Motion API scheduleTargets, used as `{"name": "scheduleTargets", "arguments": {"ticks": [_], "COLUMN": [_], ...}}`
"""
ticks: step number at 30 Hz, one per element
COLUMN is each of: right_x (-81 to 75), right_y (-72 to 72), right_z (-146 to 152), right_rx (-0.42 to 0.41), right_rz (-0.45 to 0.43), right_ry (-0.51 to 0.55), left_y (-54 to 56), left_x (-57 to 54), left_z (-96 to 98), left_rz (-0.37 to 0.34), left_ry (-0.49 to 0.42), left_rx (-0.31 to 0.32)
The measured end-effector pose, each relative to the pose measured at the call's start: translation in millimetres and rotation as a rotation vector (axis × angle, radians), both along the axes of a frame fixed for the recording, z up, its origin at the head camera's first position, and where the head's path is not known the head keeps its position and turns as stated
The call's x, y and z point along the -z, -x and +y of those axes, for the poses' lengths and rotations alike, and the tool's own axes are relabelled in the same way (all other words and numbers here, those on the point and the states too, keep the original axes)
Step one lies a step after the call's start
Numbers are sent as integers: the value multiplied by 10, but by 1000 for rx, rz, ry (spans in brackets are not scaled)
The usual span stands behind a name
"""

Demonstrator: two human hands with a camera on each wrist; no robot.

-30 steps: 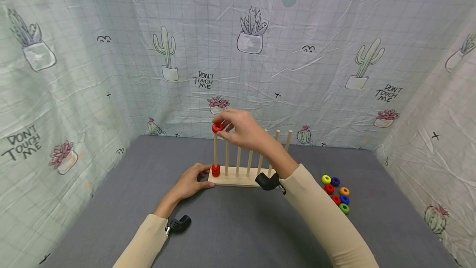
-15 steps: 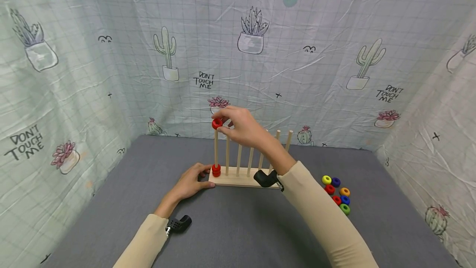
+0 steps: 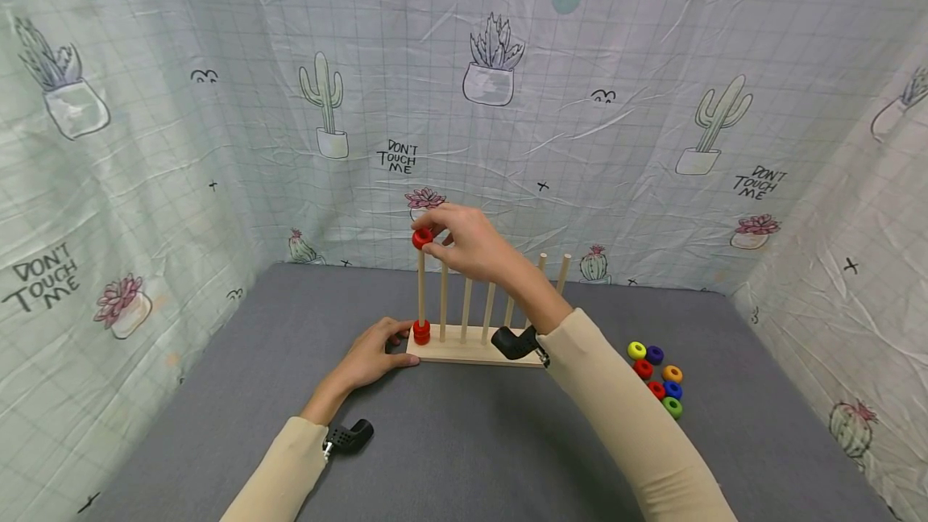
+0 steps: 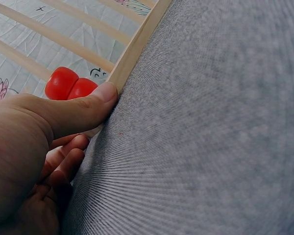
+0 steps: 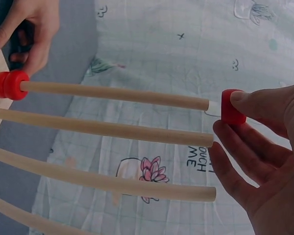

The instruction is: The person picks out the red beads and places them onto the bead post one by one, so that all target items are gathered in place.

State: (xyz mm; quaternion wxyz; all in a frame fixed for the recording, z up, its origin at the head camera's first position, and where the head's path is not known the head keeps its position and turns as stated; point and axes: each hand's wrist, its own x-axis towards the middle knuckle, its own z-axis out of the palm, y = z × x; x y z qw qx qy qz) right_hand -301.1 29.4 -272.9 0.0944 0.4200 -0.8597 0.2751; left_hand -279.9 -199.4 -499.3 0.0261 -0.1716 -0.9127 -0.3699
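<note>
1. Centre of the head view: the grip of the right hand [image 3: 470, 243] pinches a glossy red ring [image 5: 229, 113] by its rim, apparently to leave the hole uncovered.
2. Left of centre: the grip of the left hand [image 3: 370, 356] holds one end of a pale rectangular wooden base [image 3: 471, 354] between thumb and fingers, probably to steady it.
3. Two stacked red rings [image 3: 421, 337] sit at the foot of the leftmost round wooden peg [image 5: 115, 93].
4. Right wrist view, right of frame: a gap separates the pinched ring from the peg's tip; in the head view they overlap.
5. Only the head view shows the loose multicoloured rings [image 3: 656, 392], lower right on the grey surface [image 3: 507, 449]; the left wrist view details the thumb against the base's edge.
</note>
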Motion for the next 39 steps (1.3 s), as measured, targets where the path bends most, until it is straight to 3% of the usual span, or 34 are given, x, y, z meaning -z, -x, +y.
{"name": "scheduleTargets", "arguments": {"ticks": [11, 39], "right_x": [7, 82], "right_y": [10, 50], "right_z": [-17, -31], "right_rx": [-4, 4], "right_rz": [-54, -84], "right_ry": [-14, -17], "left_y": [-4, -13], "left_x": [10, 10], "left_z": [1, -1], "left_rz": [1, -4], "left_ry": [-4, -10], "left_rx": [1, 4]}}
